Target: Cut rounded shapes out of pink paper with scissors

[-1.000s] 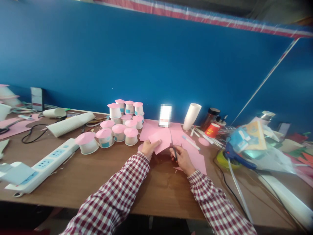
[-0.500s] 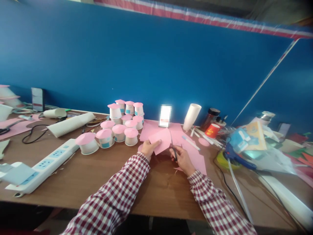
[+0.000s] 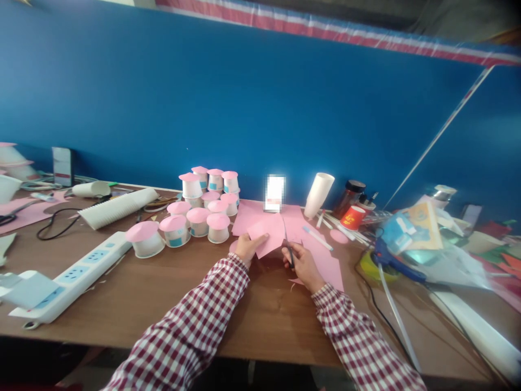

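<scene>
My left hand (image 3: 247,248) is closed on a piece of pink paper (image 3: 269,232), its thumb lying on top. In my right hand (image 3: 304,265) is a pair of scissors (image 3: 290,255) with dark handles; the blades reach up along the paper's right edge. How wide the blades stand apart is too small to make out. Beneath and behind the held piece lie larger sheets of pink paper (image 3: 330,267). A pale blue pen (image 3: 318,238) rests on them, right of the scissors. Left of my left hand stand several white paper cups with pink paper tops (image 3: 218,227).
A white power strip (image 3: 85,266) lies at left near stacked cups (image 3: 118,207) on their side. A lit phone (image 3: 275,193) leans on the blue wall. To the right are a tilted cup stack (image 3: 319,194), a red cup (image 3: 353,217) and a blue glue gun (image 3: 396,263) with cables.
The upper right outline of the held pink paper looks more rounded, and the scissor blades have shifted very slightly along it. Both hands stay in nearly the same place.
</scene>
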The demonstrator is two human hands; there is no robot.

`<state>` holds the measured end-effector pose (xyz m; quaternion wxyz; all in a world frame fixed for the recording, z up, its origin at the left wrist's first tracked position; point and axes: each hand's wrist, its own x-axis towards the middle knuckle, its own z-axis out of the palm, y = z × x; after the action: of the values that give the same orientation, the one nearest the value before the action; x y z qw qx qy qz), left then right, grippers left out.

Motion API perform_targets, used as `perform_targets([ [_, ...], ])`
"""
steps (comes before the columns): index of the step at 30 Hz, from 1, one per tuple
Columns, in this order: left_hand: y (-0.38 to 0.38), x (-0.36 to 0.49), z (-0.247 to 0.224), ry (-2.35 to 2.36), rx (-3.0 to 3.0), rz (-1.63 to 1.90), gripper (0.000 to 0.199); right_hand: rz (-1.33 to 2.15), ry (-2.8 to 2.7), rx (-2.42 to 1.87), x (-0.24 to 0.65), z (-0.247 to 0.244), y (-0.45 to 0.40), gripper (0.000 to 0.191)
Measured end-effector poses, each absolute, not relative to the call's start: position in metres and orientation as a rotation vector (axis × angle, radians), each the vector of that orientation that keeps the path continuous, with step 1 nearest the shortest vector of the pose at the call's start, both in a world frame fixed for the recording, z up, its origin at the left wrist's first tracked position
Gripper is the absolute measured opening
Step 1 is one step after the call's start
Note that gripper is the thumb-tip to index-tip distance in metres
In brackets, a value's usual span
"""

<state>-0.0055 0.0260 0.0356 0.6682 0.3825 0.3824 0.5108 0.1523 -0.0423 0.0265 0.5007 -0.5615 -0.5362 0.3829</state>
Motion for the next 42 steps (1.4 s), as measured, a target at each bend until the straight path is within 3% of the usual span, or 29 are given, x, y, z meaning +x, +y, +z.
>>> perform_targets([
  [42, 0.0324, -0.0073, 0.0298, 0.834, 0.878, 1.148, 0.039, 0.89, -1.337, -1.362, 0.1535, 0.0272, -0.0422, 0.041],
])
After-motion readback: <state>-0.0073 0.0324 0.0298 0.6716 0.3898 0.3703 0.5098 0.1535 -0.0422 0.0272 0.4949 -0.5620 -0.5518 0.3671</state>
